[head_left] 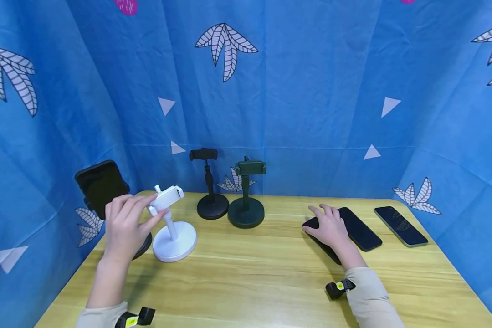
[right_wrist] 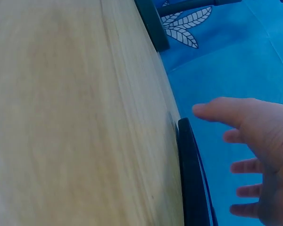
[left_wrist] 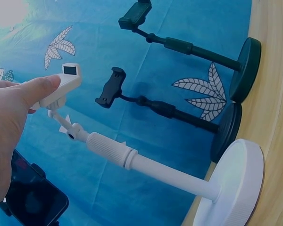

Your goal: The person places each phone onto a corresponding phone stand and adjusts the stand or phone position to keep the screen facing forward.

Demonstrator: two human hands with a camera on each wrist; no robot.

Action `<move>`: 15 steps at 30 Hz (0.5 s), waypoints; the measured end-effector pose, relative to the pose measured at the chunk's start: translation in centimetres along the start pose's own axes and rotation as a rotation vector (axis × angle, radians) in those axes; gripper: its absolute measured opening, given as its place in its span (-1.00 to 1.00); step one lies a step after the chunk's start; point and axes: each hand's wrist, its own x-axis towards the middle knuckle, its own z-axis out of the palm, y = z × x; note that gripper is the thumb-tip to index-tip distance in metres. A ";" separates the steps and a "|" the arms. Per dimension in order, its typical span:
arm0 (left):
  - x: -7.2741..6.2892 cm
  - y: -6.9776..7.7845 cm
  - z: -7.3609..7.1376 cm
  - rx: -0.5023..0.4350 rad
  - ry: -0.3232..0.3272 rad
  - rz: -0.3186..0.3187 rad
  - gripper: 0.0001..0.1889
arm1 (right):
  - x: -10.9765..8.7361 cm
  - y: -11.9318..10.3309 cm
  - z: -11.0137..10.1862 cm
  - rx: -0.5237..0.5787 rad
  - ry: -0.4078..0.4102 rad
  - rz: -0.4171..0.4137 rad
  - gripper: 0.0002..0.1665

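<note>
My left hand (head_left: 125, 223) pinches the clamp head of a white phone stand (head_left: 174, 245) between thumb and fingers. In the left wrist view, the thumb lies along the clamp (left_wrist: 66, 87), and nothing sits in it. The stand's round base rests on the table, its post leaning slightly. My right hand (head_left: 331, 228) is over a black phone (head_left: 327, 250) lying on the table, covering part of it. In the right wrist view, the fingers are apart and the thumb is extended above the phone's edge (right_wrist: 193, 179).
Left of the white stand, a black stand bears a phone (head_left: 102, 182). A black stand (head_left: 212, 207) and a dark green stand (head_left: 246, 214) stand at the back with their clamps vacant. Two more phones, one black (head_left: 362, 231) and one grey-edged (head_left: 401, 226), lie at the right. Blue curtain surrounds the table.
</note>
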 end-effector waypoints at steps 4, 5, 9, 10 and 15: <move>-0.1 0.0 0.0 -0.006 0.000 0.005 -0.36 | -0.3 -0.1 -0.2 -0.006 -0.060 -0.005 -0.17; -0.1 0.0 0.0 -0.004 0.003 0.007 -0.36 | -0.3 -0.1 -0.2 -0.010 -0.073 -0.005 -0.18; 0.0 0.1 -0.1 0.002 0.016 0.004 -0.35 | -0.3 -0.1 -0.1 -0.027 -0.125 -0.011 -0.21; 0.0 0.1 -0.1 0.005 0.013 0.001 -0.35 | -0.3 -0.1 -0.1 -0.033 -0.137 -0.015 -0.22; 0.0 0.3 -0.2 0.008 -0.012 -0.016 -0.33 | -0.3 -0.1 0.0 -0.042 -0.171 -0.027 -0.24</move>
